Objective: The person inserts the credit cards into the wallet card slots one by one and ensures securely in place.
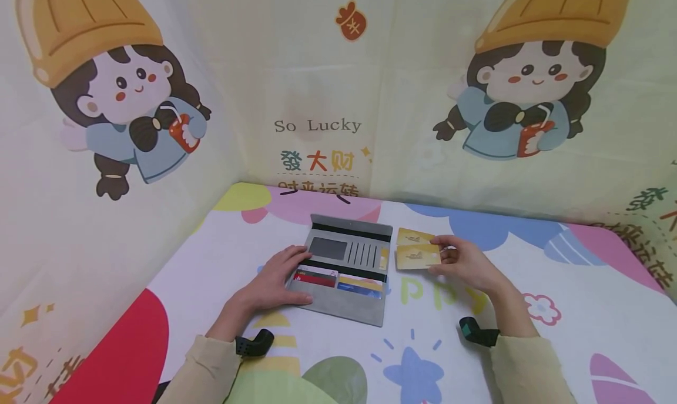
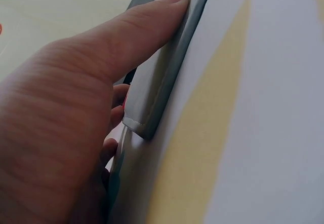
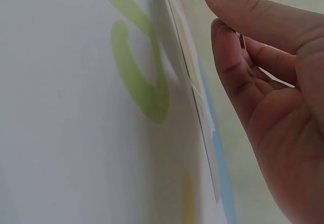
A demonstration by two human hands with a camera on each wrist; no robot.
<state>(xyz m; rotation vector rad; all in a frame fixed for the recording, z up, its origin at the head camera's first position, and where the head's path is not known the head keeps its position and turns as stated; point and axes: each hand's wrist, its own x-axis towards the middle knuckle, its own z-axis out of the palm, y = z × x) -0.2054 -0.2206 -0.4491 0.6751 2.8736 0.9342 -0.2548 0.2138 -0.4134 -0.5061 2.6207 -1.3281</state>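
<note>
A grey wallet (image 1: 338, 313) lies unfolded, cards (image 1: 359, 287) showing in its lower pocket and a gold one at a side slot. My left hand (image 1: 277, 277) rests on its left edge. In the left wrist view, the left thumb (image 2: 147, 24) lies along the flap; the other fingers are partly hidden. Right of the wallet are two gold cards, the upper one (image 1: 412, 237) partly behind the lower one (image 1: 415, 257). My right hand (image 1: 468, 266) holds the lower card's right end, thumb near its front edge. In the right wrist view, the fingertip contact is unclear.
A patterned cloth (image 1: 317, 345) covers the table. Printed cartoon curtains (image 1: 317, 69) stand behind it and at the left. Both wrists wear small black devices, one on the left (image 1: 256, 342) and one on the right (image 1: 478, 331).
</note>
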